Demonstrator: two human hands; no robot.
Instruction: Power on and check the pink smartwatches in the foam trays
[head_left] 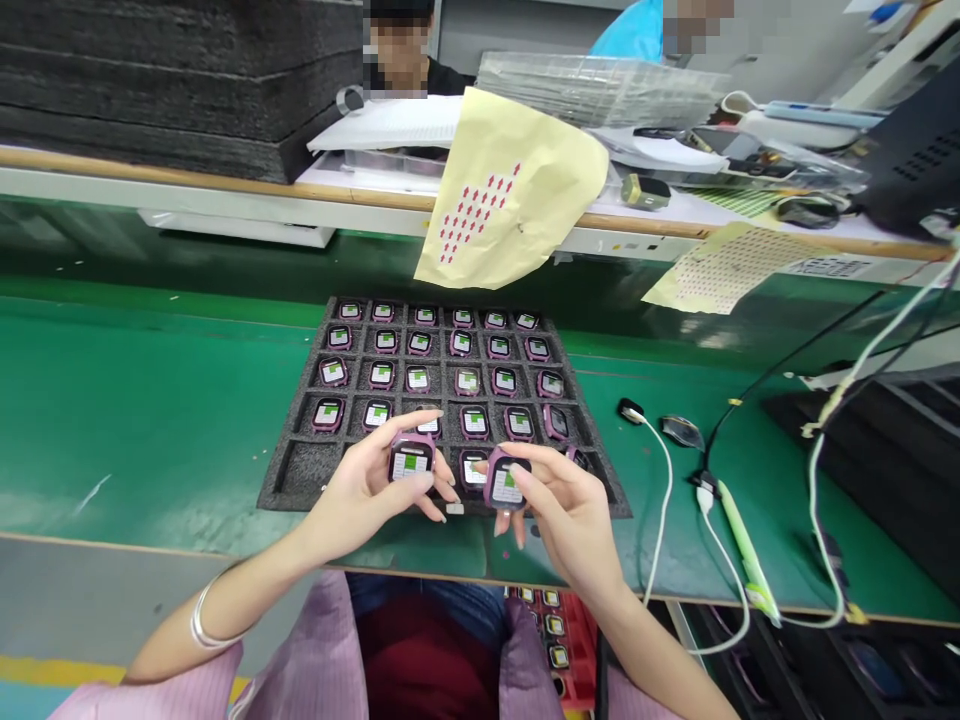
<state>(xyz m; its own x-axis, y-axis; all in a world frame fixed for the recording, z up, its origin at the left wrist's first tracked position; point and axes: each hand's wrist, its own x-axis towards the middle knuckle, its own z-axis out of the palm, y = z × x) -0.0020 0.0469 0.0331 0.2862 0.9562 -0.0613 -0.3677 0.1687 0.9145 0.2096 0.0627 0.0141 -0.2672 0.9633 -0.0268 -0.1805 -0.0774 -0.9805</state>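
My left hand [379, 485] is closed on a purple smartwatch case [412, 460], its lit screen facing me. Another purple smartwatch case [507, 478], also lit, is gripped between the thumb and fingers of my right hand [559, 495]. Both are held over the near edge of a black foam tray [296, 468]. Rows of similar watch cases sit in the tray's square compartments, most with white and green on their screens. Between my hands one more lit watch case [472, 470] lies in the front row. My fingers hide parts of that row.
The tray rests on a green bench [150, 400]. At right lie a charger puck [631, 409] on a white cable, a green pen-like tool [742, 540] and black foam trays. Yellow sticker sheets [517, 190] hang from the shelf. Below the bench edge is a red tray [574, 630] of watches. People are behind the shelf.
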